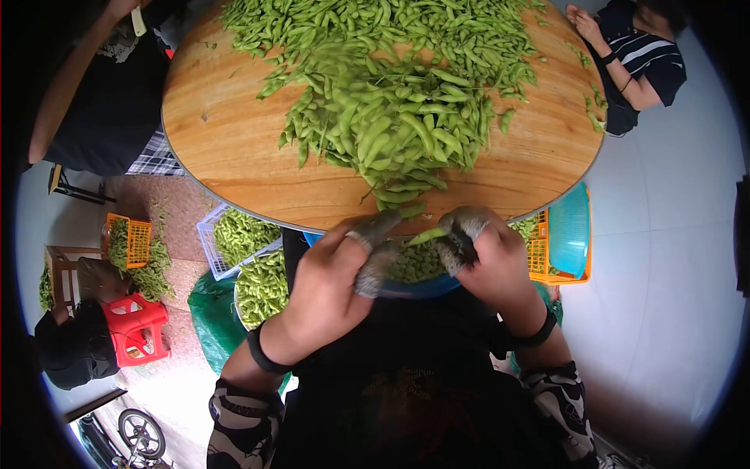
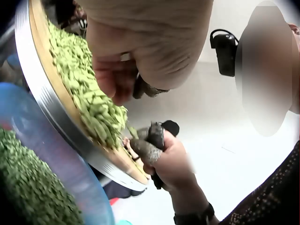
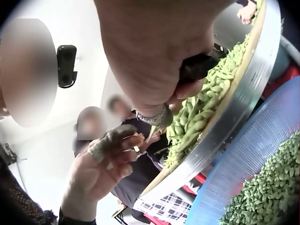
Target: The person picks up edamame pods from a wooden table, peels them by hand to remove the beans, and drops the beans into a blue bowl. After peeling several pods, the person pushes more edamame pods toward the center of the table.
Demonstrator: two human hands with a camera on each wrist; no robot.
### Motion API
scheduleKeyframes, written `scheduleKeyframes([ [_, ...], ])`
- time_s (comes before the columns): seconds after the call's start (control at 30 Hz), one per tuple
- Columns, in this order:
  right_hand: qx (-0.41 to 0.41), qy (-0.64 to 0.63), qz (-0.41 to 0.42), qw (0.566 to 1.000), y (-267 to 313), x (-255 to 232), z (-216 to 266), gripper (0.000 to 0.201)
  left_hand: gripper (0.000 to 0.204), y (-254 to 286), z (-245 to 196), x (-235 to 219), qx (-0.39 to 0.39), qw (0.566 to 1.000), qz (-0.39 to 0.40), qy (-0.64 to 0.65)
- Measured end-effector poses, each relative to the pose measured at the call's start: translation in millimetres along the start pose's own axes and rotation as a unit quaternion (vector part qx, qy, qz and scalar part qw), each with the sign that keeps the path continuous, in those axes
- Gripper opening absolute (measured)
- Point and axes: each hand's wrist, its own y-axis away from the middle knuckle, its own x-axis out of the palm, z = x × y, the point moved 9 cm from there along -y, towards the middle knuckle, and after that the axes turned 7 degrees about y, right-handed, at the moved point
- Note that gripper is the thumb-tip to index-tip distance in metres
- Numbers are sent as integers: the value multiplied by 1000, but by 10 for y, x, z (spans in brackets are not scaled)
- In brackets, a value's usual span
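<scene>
Grey wrapping covers some digits on both hands. My right hand (image 1: 500,262) pinches a green soybean pod (image 1: 426,236) between wrapped thumb and finger, above the blue basin (image 1: 418,291). Across from it is my left hand (image 1: 332,273), its wrapped thumb blurred and apart from the forefinger, whose tip is beside another pod (image 1: 412,209) at the table edge. In the right wrist view the left hand (image 3: 105,161) has loosely bent fingers. Shelled beans (image 2: 33,183) lie in the basin below both hands. A large heap of pods (image 1: 391,117) spreads over the round wooden table (image 1: 234,156).
The table's metal rim (image 2: 47,101) runs just beyond my hands. Pod-filled baskets flank me, a white one (image 1: 207,234) at left and an orange one (image 1: 539,266) at right. A red stool (image 1: 137,328) stands farther left. Other people (image 1: 637,62) sit around the table.
</scene>
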Motion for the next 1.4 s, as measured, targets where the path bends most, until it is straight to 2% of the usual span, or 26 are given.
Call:
scheduleKeyframes([
  [0.03,-37,-4,10,999,11,-45,98,31,24,-32,23,42,0,1000,-1,1],
  [0.07,-74,-8,19,997,34,-76,179,32,22,-13,240,297,-112,977,97,153],
  [0.1,-75,-7,19,997,48,-87,180,32,20,84,349,554,-219,910,191,296],
  [0.13,-95,-9,7,995,63,-110,206,34,20,69,348,549,-218,910,190,297],
  [0.2,-113,-13,-6,993,82,-144,260,36,13,224,404,704,-360,758,213,501],
  [0.27,44,-118,50,991,69,-48,66,39,11,234,440,644,-346,769,181,507],
  [0.33,47,-204,80,974,141,71,56,40,15,272,475,608,-332,778,146,513],
  [0.4,80,-294,150,941,186,207,110,36,9,235,508,531,-274,860,94,420],
  [0.43,113,-336,173,919,191,254,140,34,9,252,533,563,-274,861,92,420],
  [0.5,88,-320,174,927,208,288,123,37,28,196,467,524,-170,914,79,360],
  [0.57,65,-302,172,936,230,313,113,40,30,197,483,527,-135,937,74,314],
  [0.63,84,-333,172,923,259,351,90,41,32,162,422,486,-101,956,70,268],
  [0.7,128,-352,192,907,278,347,65,38,33,105,181,373,30,997,57,45],
  [0.77,171,-371,211,888,318,384,19,35,30,113,172,387,50,996,74,9],
  [0.83,296,-480,271,780,467,580,-58,24,27,123,165,389,70,993,86,-29],
  [0.87,296,-480,271,780,441,544,-44,24,23,147,390,461,-79,966,121,215],
  [0.9,342,-559,292,697,477,554,35,22,21,251,543,608,-222,858,144,441],
  [0.93,382,-630,310,602,524,577,121,20,21,258,566,587,-223,858,143,441],
  [1.0,369,-664,323,564,523,620,152,18,21,353,573,715,-298,714,183,606],
  [1.03,356,-696,335,526,520,626,210,17,23,378,588,735,-303,697,188,622],
  [1.17,403,-670,302,545,525,630,179,15,22,349,618,795,-296,745,185,569],
  [1.23,385,-554,284,681,512,615,66,10,17,157,417,609,-113,907,101,392],
  [1.27,385,-554,284,681,543,638,44,10,17,171,446,588,-113,907,101,392],
  [1.3,364,-533,286,708,556,648,8,10,14,164,392,477,-27,972,94,213],
  [1.33,341,-511,287,735,552,642,-7,10,13,173,292,426,62,994,85,25],
  [1.4,339,-505,279,743,545,630,-5,10,19,201,247,449,82,991,86,-61],
])
